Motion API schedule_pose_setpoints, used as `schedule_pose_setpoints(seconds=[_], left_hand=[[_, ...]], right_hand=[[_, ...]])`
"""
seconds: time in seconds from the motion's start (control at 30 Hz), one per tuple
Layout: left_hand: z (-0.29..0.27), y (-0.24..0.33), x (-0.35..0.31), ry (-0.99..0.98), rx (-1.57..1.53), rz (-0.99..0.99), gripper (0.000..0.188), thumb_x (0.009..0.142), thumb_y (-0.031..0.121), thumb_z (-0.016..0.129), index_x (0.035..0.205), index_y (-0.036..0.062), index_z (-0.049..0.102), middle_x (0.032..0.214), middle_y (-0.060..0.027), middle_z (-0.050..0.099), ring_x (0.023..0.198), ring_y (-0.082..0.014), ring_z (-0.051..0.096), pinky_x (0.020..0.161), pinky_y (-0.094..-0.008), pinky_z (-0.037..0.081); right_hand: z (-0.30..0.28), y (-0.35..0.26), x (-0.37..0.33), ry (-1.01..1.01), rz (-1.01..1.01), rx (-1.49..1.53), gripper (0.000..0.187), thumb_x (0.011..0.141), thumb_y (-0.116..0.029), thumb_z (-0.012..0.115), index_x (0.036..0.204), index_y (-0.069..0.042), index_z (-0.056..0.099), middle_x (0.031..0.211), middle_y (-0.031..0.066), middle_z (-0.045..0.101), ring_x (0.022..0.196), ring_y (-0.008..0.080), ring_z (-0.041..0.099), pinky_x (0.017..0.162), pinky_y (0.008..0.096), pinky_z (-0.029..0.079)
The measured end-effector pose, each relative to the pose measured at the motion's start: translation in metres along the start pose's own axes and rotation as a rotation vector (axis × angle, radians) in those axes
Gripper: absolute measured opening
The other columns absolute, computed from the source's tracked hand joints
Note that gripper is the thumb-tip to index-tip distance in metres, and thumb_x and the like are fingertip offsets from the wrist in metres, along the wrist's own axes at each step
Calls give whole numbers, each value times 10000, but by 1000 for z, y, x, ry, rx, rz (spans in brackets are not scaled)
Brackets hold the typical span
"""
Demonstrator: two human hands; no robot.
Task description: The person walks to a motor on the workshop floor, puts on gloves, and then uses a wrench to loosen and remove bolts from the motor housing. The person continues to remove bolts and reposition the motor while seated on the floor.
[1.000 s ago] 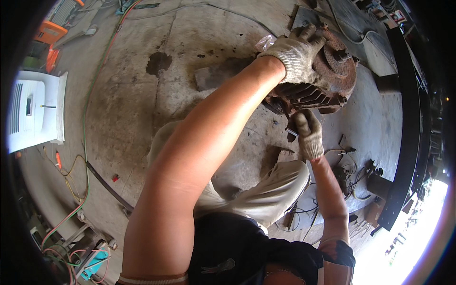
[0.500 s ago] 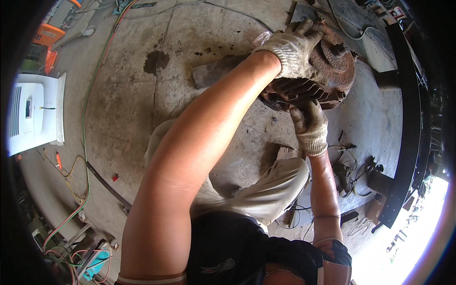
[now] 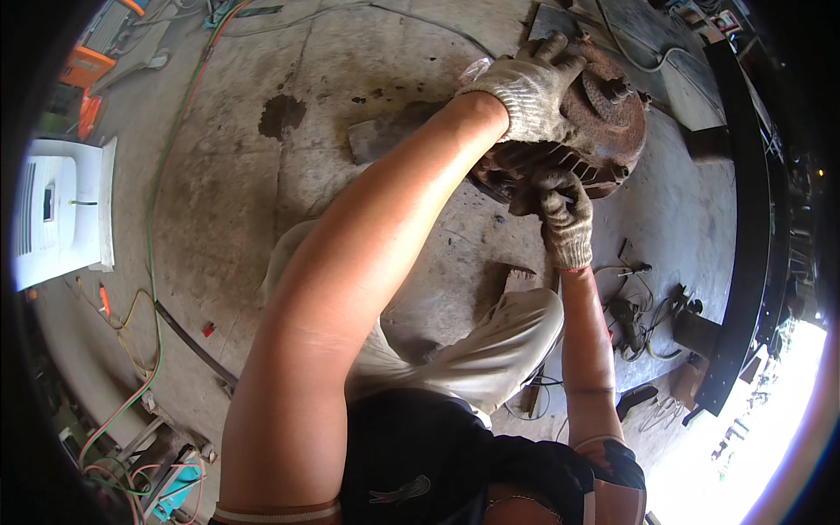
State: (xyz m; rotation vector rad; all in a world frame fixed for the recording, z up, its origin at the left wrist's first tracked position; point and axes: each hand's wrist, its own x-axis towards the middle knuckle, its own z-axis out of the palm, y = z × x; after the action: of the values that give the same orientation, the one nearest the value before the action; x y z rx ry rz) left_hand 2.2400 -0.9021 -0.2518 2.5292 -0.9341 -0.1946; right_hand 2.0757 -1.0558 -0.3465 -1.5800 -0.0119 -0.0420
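A rusty, round metal housing [image 3: 612, 122] with cooling fins, which looks like an old motor, lies on the floor in front of me at the upper right. A stubby shaft sticks out of its face. My left hand [image 3: 529, 92], in a dirty knit glove, grips its upper left side with the fingers spread over the rusty metal. At the finned near side is my right hand [image 3: 564, 214], also gloved, its fingers curled against the underside. A dark piece shows by those fingertips, but what they hold is hidden.
A flat board [image 3: 376, 140] lies left of the housing. A small wood block [image 3: 520, 280] sits by my knee. Cables and a dark tool [image 3: 626, 319] lie at right, beside a long black beam [image 3: 744, 219]. A hose [image 3: 150, 236] runs along the left, near a white panel [image 3: 66, 210].
My right hand has shifted up slightly and its fingers have curled more tightly at the finned side. The left hand keeps its place on the housing. The whole view has drifted slightly.
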Motion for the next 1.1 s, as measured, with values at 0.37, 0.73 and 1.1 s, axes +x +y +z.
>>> schedule_pose_setpoints(seconds=[0.37,0.73,1.1], left_hand=[[4,0,2,17,-2,-20,999,825,593,742,1624,222,272,1720,-125,109,1468,-385,406,1181,-506,402],[4,0,2,11,-11,-21,939,861,519,729,1626,238,263,1724,-83,106,1465,-363,418,1179,-499,410],[1,-1,2,-25,7,-7,963,863,534,727,1634,226,239,1723,-95,96,1456,-367,429,1165,-476,431]], right_hand=[[21,-37,-2,-14,-66,-1027,231,994,-155,622,1197,-45,620,956,153,708,802,326,721,697,416,578],[7,-72,10,-349,-349,-1539,487,889,-103,637,1368,-171,579,1000,188,626,826,369,687,668,460,560],[34,-50,-7,-137,-526,-1168,501,915,-124,666,1399,-103,537,1114,230,663,911,364,706,738,431,595]])
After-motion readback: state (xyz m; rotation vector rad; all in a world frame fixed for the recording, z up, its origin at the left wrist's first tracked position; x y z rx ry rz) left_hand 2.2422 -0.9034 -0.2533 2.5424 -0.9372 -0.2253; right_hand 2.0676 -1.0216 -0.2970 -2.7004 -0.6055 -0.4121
